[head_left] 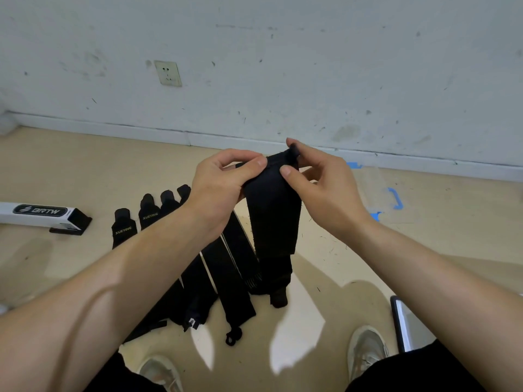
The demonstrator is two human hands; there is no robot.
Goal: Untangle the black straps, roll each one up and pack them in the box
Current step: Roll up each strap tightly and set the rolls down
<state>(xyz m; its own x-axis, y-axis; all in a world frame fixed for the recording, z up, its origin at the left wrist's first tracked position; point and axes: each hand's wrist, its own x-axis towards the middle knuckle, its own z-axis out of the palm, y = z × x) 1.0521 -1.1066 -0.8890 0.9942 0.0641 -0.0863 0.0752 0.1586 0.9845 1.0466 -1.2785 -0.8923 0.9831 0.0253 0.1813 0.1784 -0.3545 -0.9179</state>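
**You begin rolling one black strap (273,219) from its top end, held up at the centre of the frame.**

Your left hand (223,188) pinches the strap's upper edge between the thumb and curled fingers. Your right hand (319,188) pinches the same end just beside it, with its fingertips on the small tab at the tip. The strap hangs from both hands with its long axis running top to bottom. The tip points up toward the wall, and the lower end seems to reach the floor (424,250) at lower centre. I judge this strap untangled and the roll barely started. Next, fold the tip over tightly and keep the edges square as you wind downward. The other straps (226,267) lie flat, side by side, at centre left. A clear box (379,193) with blue clips sits at the right.
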